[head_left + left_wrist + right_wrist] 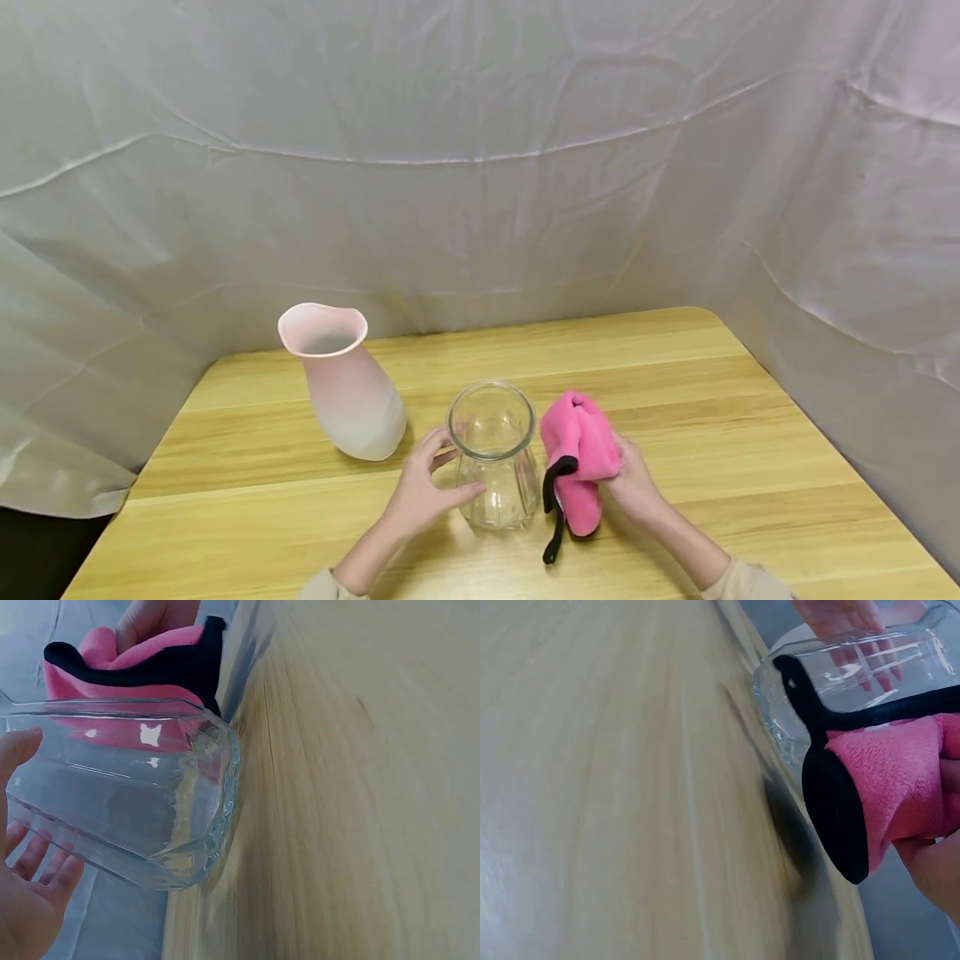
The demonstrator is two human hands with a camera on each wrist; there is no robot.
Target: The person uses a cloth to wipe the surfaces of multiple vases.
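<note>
A clear glass vase (501, 492) with a ribbed body stands upright on the wooden table. My left hand (426, 490) is at its left side, thumb over the front and the other fingers spread toward the back; the fingertips are right at the glass in the left wrist view. To the vase's right, my right hand (632, 479) grips a bunched pink cloth (581, 437) with black edging. A black strip (555, 546) of that edging hangs down. In the right wrist view, the fuzzy pink cloth (892, 772) hides part of the vase, and some right fingers are behind it.
A tall pink-to-white vase (348, 392) with a wavy rim stands on the table, behind and left of the glass one. Grey fabric (465, 217) hangs behind the table and along both sides. The wooden tabletop (757, 467) extends to the right.
</note>
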